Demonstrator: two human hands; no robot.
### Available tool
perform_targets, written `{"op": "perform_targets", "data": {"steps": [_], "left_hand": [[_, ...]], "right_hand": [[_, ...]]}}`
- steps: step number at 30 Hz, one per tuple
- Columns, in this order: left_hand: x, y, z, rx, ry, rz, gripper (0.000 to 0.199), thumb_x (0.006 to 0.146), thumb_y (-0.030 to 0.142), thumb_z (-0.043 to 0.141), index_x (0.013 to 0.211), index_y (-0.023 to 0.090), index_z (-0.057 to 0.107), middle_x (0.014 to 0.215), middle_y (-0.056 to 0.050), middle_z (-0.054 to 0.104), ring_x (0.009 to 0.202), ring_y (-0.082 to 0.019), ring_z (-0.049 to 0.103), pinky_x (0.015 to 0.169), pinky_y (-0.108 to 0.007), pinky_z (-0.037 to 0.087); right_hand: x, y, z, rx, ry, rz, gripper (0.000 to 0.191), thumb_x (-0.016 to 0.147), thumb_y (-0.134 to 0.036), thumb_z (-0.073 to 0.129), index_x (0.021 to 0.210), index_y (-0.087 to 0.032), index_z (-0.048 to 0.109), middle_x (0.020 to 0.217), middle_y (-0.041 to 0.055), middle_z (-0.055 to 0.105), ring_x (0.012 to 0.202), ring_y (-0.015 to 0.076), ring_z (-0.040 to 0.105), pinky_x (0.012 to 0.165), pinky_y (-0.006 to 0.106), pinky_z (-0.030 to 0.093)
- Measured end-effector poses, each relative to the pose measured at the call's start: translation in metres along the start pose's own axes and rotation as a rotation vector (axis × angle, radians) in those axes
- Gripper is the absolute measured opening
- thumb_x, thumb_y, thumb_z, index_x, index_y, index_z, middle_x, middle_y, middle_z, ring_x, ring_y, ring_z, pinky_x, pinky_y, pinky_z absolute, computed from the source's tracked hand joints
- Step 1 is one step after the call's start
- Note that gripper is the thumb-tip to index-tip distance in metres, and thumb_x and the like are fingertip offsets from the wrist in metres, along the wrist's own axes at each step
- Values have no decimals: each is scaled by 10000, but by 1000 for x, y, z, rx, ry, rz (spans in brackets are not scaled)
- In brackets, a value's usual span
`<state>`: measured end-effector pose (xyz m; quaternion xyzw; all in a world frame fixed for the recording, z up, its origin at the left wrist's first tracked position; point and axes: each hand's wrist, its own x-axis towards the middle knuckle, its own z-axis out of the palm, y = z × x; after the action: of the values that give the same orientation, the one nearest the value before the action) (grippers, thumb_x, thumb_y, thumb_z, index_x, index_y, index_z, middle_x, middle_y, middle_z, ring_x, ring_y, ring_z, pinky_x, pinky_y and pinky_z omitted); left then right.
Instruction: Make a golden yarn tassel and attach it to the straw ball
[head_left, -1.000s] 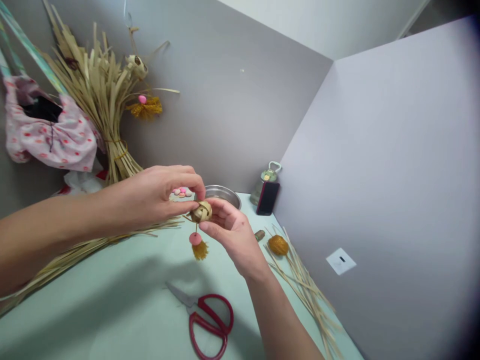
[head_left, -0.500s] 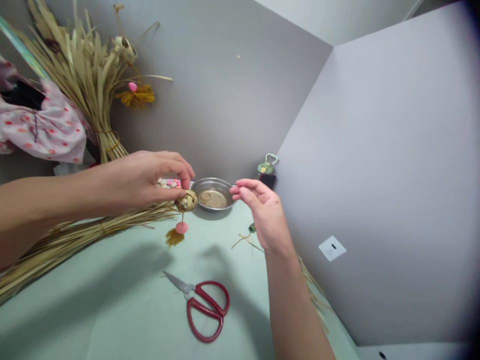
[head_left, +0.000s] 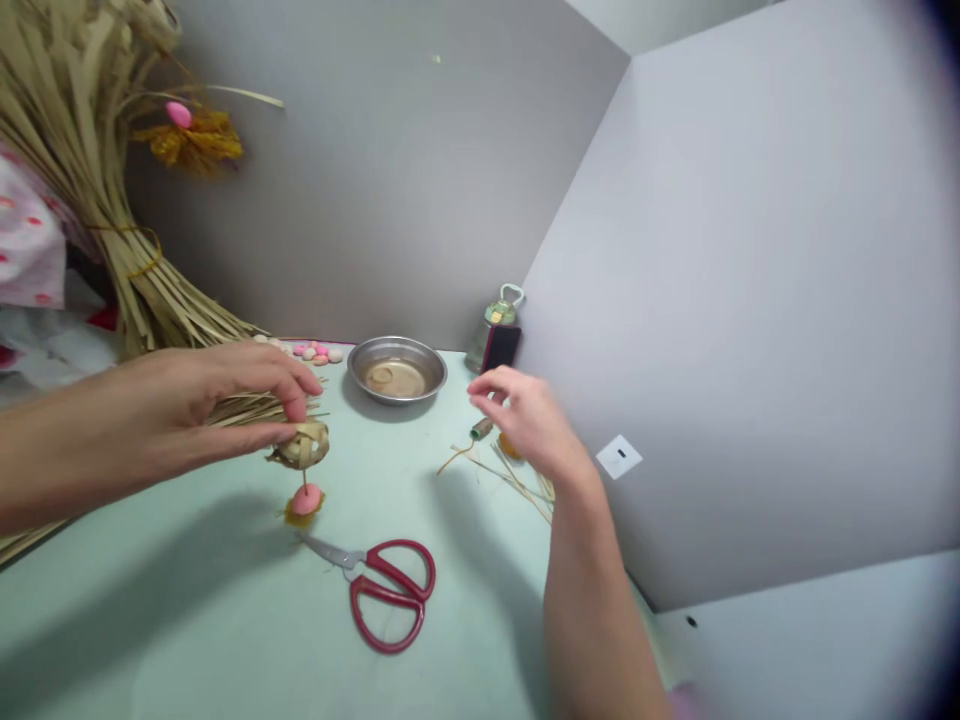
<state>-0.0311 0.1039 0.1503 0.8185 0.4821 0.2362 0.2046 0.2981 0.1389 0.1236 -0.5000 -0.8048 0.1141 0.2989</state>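
Note:
My left hand (head_left: 217,400) pinches the top of a small woven straw ball (head_left: 310,446) between thumb and fingers. Below the ball a pink bead (head_left: 306,498) hangs on a short cord, with a mustard-yellow tassel (head_left: 294,518) under it. On the right, my right hand (head_left: 534,420) is raised with thumb and fingertips brought together; whether a thin strand is between them I cannot make out. Just beneath it lies a thread spool (head_left: 481,430) with a loose brown end. Red-handled scissors (head_left: 391,597) rest on the pale green table, blades toward the hanging tassel.
A metal bowl (head_left: 360,382) of liquid stands by the wall, beside pink and white beads (head_left: 319,353). Behind my right hand are a phone (head_left: 501,346) and a green bottle (head_left: 480,345). A tied straw bundle (head_left: 127,210) leans at left; loose straw strips (head_left: 525,490) lie at right.
The view has shifted, so most things sit farther left. The ball with its bead and tassel is lower and nearer the scissors. My hands are farther apart; the right has moved over the spool.

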Motion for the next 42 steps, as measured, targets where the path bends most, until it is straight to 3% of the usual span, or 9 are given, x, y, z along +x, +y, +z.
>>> {"op": "perform_targets", "data": {"steps": [4, 8, 13, 22, 25, 28, 32, 37, 42], "left_hand": [[0, -15, 8, 16, -130, 13, 135, 887, 344, 593, 925, 254, 686, 1199, 32, 682, 1138, -229, 556, 988, -286, 362], [8, -18, 22, -71, -235, 33, 172, 917, 358, 545, 983, 282, 684, 1144, 27, 715, 1088, -235, 582, 937, -276, 389], [25, -16, 58, -194, -446, 11, 170, 911, 390, 541, 949, 286, 670, 987, 14, 743, 931, -222, 633, 821, -262, 432], [51, -17, 118, -408, -743, -163, 187, 832, 373, 544, 927, 271, 668, 529, 28, 650, 462, -189, 571, 481, -261, 354], [57, -16, 121, -397, -699, -142, 193, 821, 402, 560, 912, 263, 658, 743, 1, 719, 489, -174, 597, 507, -268, 388], [64, -13, 123, -382, -500, -78, 225, 810, 423, 601, 963, 262, 638, 951, -14, 704, 798, -222, 667, 697, -286, 464], [68, -11, 131, -472, -411, -69, 312, 821, 448, 616, 1060, 250, 647, 924, -11, 681, 861, -219, 617, 750, -294, 467], [62, -18, 132, -596, -415, -109, 264, 850, 432, 574, 848, 194, 690, 785, -13, 657, 770, -200, 589, 716, -290, 447], [52, -28, 121, -499, -413, -120, 247, 868, 442, 555, 812, 214, 629, 720, 21, 586, 699, -171, 536, 636, -264, 397]], "right_hand": [[-10, 21, 40, -461, -380, -38, 199, 890, -88, 536, 936, -191, 700, 993, 71, 681, 877, 193, 626, 745, 294, 414], [-19, 41, 79, -550, -415, -17, 210, 867, -5, 503, 867, -135, 668, 947, 124, 654, 859, 219, 618, 715, 309, 397], [-22, 37, 89, -540, -361, -14, 173, 905, -67, 498, 893, -156, 647, 939, 96, 641, 852, 203, 595, 684, 294, 386], [-26, 11, 76, 499, -74, 128, 63, 850, -215, 616, 834, -198, 675, 829, 2, 608, 714, 127, 533, 684, 265, 428], [-22, 17, 73, 789, -77, 305, 73, 784, -253, 679, 811, -185, 669, 728, -11, 616, 648, 121, 530, 619, 257, 435], [-19, 20, 74, 943, -83, 396, 124, 718, -268, 734, 770, -177, 668, 678, -25, 620, 594, 103, 514, 575, 242, 427], [-18, 15, 79, 1027, -92, 423, 141, 698, -276, 757, 753, -177, 673, 683, -17, 640, 594, 103, 520, 576, 239, 430], [-23, 11, 83, 1269, -141, 460, 143, 730, -268, 746, 771, -183, 638, 883, 36, 710, 622, 101, 542, 556, 224, 437], [-24, 12, 84, 1391, -224, 484, 166, 746, -265, 755, 802, -180, 624, 707, -10, 663, 564, 86, 553, 539, 204, 431]]}}
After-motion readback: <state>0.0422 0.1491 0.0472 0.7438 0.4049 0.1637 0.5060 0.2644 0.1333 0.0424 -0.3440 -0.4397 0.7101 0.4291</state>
